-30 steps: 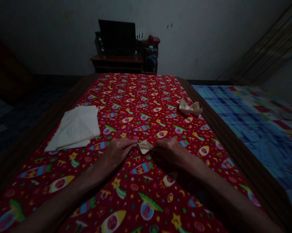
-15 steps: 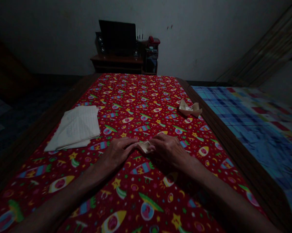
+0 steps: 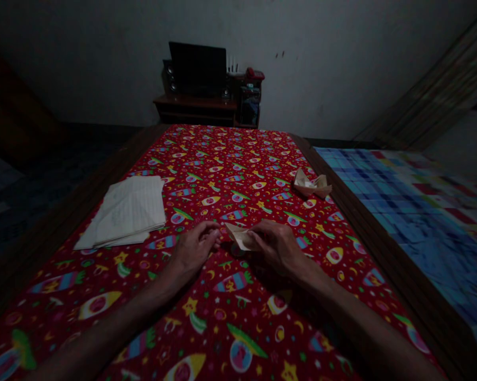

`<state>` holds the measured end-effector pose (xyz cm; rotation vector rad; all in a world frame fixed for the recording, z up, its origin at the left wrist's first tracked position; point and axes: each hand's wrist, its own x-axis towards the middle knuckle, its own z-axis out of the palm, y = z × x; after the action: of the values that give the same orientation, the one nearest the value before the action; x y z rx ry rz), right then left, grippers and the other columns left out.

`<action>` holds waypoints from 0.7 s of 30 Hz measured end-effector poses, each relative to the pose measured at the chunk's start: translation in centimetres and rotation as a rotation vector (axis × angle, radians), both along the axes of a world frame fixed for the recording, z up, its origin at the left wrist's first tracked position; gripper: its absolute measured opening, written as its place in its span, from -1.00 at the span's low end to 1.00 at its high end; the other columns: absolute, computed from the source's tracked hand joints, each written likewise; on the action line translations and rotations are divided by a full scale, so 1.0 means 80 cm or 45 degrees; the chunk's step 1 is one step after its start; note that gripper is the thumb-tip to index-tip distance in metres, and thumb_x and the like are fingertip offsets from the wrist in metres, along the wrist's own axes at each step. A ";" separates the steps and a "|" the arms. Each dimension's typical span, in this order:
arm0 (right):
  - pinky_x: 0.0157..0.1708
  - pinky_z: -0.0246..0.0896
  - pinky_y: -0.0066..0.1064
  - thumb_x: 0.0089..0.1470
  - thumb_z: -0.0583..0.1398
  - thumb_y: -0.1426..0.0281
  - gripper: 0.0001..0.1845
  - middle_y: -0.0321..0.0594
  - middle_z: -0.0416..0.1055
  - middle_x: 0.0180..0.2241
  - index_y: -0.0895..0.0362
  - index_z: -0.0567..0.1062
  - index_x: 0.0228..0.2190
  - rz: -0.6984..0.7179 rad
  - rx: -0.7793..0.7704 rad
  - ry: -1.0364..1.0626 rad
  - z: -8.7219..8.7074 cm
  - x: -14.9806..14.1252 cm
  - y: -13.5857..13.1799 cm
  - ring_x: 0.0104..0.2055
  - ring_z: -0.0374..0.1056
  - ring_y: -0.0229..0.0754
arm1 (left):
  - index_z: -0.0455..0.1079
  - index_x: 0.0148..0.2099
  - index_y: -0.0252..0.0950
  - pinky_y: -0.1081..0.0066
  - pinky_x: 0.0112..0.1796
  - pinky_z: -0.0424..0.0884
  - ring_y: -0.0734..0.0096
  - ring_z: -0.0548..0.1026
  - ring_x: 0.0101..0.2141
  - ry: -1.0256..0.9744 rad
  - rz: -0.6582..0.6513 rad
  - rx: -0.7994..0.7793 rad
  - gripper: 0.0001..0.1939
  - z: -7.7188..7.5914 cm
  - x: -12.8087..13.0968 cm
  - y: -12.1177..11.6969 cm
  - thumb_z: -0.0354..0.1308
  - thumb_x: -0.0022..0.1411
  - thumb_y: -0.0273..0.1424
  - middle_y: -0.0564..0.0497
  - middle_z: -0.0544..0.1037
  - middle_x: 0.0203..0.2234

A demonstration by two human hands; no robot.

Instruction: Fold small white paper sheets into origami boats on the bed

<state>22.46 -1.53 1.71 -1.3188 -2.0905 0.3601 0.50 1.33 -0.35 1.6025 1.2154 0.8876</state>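
Observation:
Between my hands is a small folded paper boat (image 3: 241, 239), pale, with its pointed left end free. My right hand (image 3: 278, 243) pinches its right end between thumb and fingers, just over the red cloth. Just left of the boat's tip, my left hand (image 3: 196, 246) has its fingers curled in, apart from the paper, with nothing visible in them. Farther off at the right, another folded paper boat (image 3: 312, 184) rests on the cloth. A stack of paper sheets (image 3: 129, 211) with faint printed lines lies to the left of my left hand.
The red patterned cloth (image 3: 230, 301) covers a table with dark wooden edges (image 3: 365, 238). Beyond its far end stand a desk (image 3: 194, 108) with a monitor (image 3: 198, 69) and speakers. At the right lies a blue plaid cover (image 3: 381, 196).
My left hand has let go of the boat's left end and curled its fingers. The boat stays in my right hand, and more of it shows now.

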 end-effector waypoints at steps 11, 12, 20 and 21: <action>-0.46 0.17 -0.49 0.14 0.10 0.38 -0.80 -0.22 0.48 -0.46 0.15 0.51 -0.41 -0.134 0.042 0.192 0.000 -0.002 -0.005 -0.47 0.35 -0.28 | 0.38 -0.08 -0.35 0.43 -0.19 0.44 0.35 0.55 -0.25 -0.732 -0.106 -0.550 -0.59 0.003 0.046 -0.012 0.25 0.07 -0.22 -0.09 0.56 -0.20; -0.46 0.17 -0.50 0.13 0.10 0.38 -0.80 -0.23 0.49 -0.47 0.15 0.51 -0.42 -0.157 0.038 0.204 0.001 -0.001 -0.004 -0.48 0.36 -0.28 | 0.39 -0.09 -0.36 0.44 -0.20 0.44 0.36 0.55 -0.26 -0.745 -0.090 -0.560 -0.59 0.004 0.050 -0.010 0.27 0.06 -0.24 -0.09 0.57 -0.22; -0.53 0.15 -0.52 0.09 0.12 0.39 -0.78 -0.25 0.49 -0.53 0.15 0.52 -0.50 -0.303 0.005 0.266 0.004 0.013 0.006 -0.53 0.36 -0.27 | 0.37 -0.11 -0.37 0.45 -0.18 0.42 0.39 0.54 -0.26 -0.825 -0.085 -0.544 -0.59 0.010 0.077 0.009 0.29 0.02 -0.28 -0.09 0.56 -0.22; -0.53 0.15 -0.52 0.09 0.12 0.39 -0.78 -0.25 0.49 -0.54 0.16 0.52 -0.50 -0.324 -0.007 0.271 0.004 0.015 0.007 -0.53 0.35 -0.27 | 0.35 -0.08 -0.37 0.45 -0.17 0.41 0.38 0.54 -0.26 -0.831 -0.095 -0.543 -0.57 0.010 0.079 0.012 0.29 0.03 -0.28 -0.09 0.56 -0.20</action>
<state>23.63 -0.95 2.06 -1.4614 -1.7252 0.3776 6.84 2.27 0.43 0.9035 0.7980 0.9271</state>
